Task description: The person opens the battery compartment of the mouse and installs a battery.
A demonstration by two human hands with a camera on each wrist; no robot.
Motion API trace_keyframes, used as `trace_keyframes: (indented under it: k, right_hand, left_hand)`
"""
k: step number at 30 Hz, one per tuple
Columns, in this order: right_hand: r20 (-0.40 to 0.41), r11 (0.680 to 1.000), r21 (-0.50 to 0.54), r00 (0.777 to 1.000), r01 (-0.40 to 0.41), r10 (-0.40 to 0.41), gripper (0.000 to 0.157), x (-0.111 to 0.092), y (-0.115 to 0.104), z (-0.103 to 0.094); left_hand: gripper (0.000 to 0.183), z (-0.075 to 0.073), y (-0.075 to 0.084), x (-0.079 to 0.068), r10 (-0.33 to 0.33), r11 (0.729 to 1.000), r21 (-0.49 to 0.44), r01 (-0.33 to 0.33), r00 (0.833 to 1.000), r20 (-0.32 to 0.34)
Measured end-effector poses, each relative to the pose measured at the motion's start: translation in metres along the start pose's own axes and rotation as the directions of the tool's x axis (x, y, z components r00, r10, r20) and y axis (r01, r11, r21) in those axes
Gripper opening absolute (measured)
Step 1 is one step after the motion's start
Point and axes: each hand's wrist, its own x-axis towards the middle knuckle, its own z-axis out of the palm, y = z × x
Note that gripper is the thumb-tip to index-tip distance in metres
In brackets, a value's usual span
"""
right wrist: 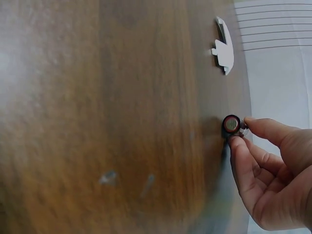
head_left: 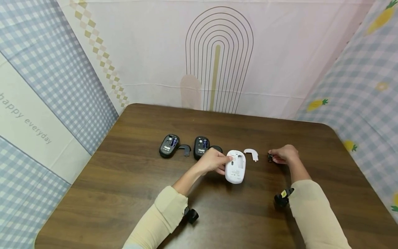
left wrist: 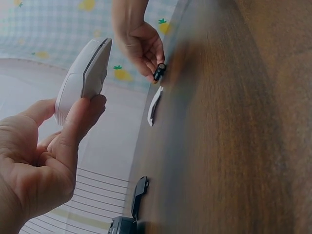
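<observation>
My left hand (head_left: 214,161) grips a white computer mouse (head_left: 235,169) by its side, thumb on its underside. The mouse's underside faces up, and its battery slot lies uncovered with no battery visible in it. To the right, my right hand (head_left: 286,154) pinches a dark battery (right wrist: 231,124) between thumb and fingers, close to the tabletop. Something small beside that battery is partly hidden by the fingertips; I cannot tell if it is a second one. Between the hands lies a white curved battery cover (head_left: 252,154), touched by neither hand.
Two black mice lie upside down at the left, one farther left (head_left: 169,146) and one near my left hand (head_left: 199,147), both with blue batteries showing. Black covers (head_left: 185,149) lie beside them. The brown wooden table (head_left: 124,193) meets a patterned cloth (head_left: 155,52) behind.
</observation>
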Motion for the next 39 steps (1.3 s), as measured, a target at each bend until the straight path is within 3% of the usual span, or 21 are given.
trace_keyframes:
  k: [4,12,32,39]
  right_hand:
    - [0.034,0.998,0.064,0.999,0.005,-0.007,0.015,-0.003,0.001,0.003]
    - [0.063,0.995,0.092,0.998,0.024,-0.029,0.013,-0.012,-0.001,0.004]
    - [0.129,0.978,0.065,0.970,0.199,-0.206,0.016,-0.044,-0.043,0.027]
    - [0.134,0.966,0.046,0.956,0.255,-0.259,0.018,-0.059,-0.059,0.040]
  left_hand:
    - [0.025,0.000,0.000,0.000,0.002,1.000,0.003,-0.002,1.000,0.002]
    - [0.025,0.000,-0.002,0.000,0.003,1.000,-0.003,-0.003,1.000,0.002]
    - [0.026,0.001,-0.002,-0.001,0.014,1.000,-0.027,-0.014,1.000,0.002]
    - [0.024,0.000,0.018,-0.019,0.006,1.000,-0.014,-0.006,1.000,0.011]
